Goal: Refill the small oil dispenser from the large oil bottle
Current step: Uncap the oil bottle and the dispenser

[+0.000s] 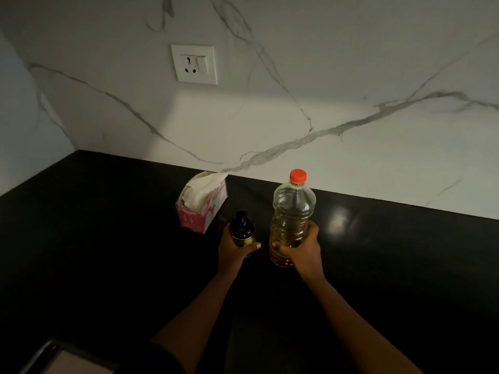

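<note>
A large clear plastic oil bottle with a red cap stands upright on the black counter, yellow oil filling its lower part. My right hand grips its lower body from the right. Just to its left stands the small oil dispenser, dark with a black top and a gold band. My left hand is wrapped around the dispenser's lower part, thumb across its front. Both caps are on.
A pink tissue box with white tissue sticking out sits behind and left of the dispenser. The black counter meets a white marble wall with a socket. A pale edge shows at bottom left.
</note>
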